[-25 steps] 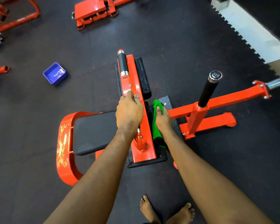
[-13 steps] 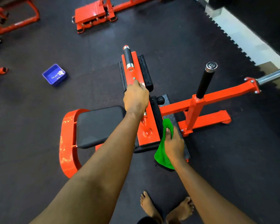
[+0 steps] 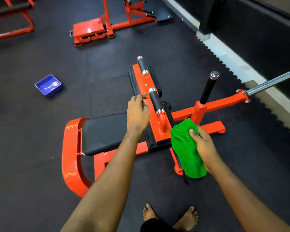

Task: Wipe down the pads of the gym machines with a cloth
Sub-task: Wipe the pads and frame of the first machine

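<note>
An orange gym machine stands on the floor with a black seat pad [image 3: 104, 133]. A tilted orange plate [image 3: 151, 104] carries black knee pads [image 3: 156, 85] beneath it and a black handle [image 3: 155, 101] on top. My left hand [image 3: 137, 113] holds the plate's left edge, fingers curled over it. My right hand [image 3: 202, 144] grips a bunched green cloth [image 3: 184, 148], which hangs just right of the plate's near end, over the machine's base.
A blue tray [image 3: 48, 85] lies on the dark rubber floor to the left. An upright black post [image 3: 208, 87] and a steel bar [image 3: 271, 82] stick out on the right. Another orange machine [image 3: 90, 30] stands at the back. My bare feet [image 3: 171, 215] are below.
My right hand drew the green cloth back along the plate's right side and off its near end. My left hand slid to the plate's left edge, uncovering the handle.
</note>
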The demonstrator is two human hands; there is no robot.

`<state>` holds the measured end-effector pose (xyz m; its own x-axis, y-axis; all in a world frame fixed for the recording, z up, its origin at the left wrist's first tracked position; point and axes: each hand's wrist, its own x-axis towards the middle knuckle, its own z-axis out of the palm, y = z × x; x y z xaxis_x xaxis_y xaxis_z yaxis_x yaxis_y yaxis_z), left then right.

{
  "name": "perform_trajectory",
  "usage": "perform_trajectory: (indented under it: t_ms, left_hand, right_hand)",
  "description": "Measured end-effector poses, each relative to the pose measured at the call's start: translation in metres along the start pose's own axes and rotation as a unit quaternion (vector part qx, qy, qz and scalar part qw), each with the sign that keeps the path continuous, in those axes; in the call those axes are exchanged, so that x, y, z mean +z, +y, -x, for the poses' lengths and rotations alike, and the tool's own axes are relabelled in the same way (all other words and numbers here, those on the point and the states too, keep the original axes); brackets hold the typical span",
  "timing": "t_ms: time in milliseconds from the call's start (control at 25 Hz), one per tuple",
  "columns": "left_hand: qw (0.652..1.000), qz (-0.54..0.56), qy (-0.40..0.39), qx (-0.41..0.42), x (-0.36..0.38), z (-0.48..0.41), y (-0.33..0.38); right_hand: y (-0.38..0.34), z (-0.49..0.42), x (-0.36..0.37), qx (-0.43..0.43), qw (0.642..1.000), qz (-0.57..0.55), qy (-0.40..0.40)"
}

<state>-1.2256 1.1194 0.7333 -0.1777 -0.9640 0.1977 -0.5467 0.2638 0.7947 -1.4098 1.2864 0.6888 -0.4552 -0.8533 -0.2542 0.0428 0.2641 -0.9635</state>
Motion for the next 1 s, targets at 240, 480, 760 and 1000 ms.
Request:
perform_trajectory:
  t_ms: [240, 480, 760, 1000]
  left_hand:
    - [0.958, 0.114, -0.264, 0.004, -0.048, 0.041, -0.008]
    - [0.935, -0.018, -0.352, 0.038, -0.080, 0.058, -0.021]
    - [0.945, -0.106, -0.300, -0.076, -0.104, 0.078, -0.060]
    - [0.929, -0.230, -0.183, -0.225, -0.111, 0.072, -0.081]
  right_hand:
    - [-0.050, 0.021, 0.045, -0.009, 0.995, -0.053, -0.087]
    - [-0.055, 0.036, 0.083, -0.025, 0.992, -0.047, -0.112]
    - [-0.053, 0.027, 0.098, -0.048, 0.999, 0.007, 0.011]
    - [-0.072, -0.009, 0.089, -0.094, 0.983, 0.082, 0.135]
